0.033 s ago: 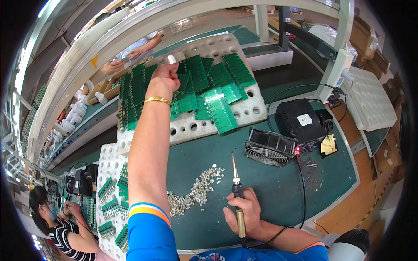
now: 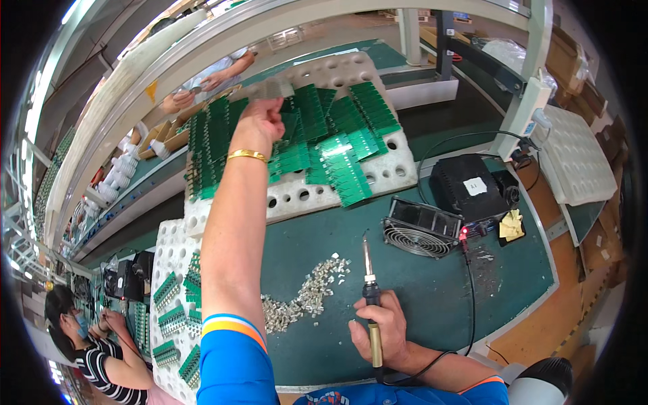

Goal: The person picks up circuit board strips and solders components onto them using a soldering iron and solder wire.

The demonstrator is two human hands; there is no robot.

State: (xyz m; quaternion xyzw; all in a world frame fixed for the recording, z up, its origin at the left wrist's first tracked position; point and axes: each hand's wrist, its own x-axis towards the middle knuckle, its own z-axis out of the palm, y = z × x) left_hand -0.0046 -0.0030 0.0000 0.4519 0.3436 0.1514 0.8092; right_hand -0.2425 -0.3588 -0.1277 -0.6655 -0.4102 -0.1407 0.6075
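Black-and-white stripes mark the top of a seated co-worker at 8 o'clock. Next inward, also at 8 o'clock, a white foam tray carries several small green assemblies, set in separate groups. Beyond the bench frame, between 10 and 11 o'clock, another person's hands are partly visible.

The left hand, with a gold-coloured bracelet at the wrist, is extended to 11 o'clock above a large foam board. Its fingers are curled together; a pale, blurred piece shows just beyond them, and whether they grip it cannot be told. Green circuit boards lie overlapping across the foam board, on both sides of this hand.

At 6 o'clock, a loose heap of small metallic parts lies directly on the green work mat. At 5 o'clock, the right hand is closed around the handle of a soldering iron, tip pointing to 12, clear of the boards. Its black cord loops rightward, then up to a red-lit connector.

Between 3 and 4 o'clock stands a black fan; near it, at 3, a black box. Farthest right among the bench equipment, a yellow pad sits in a dark holder.
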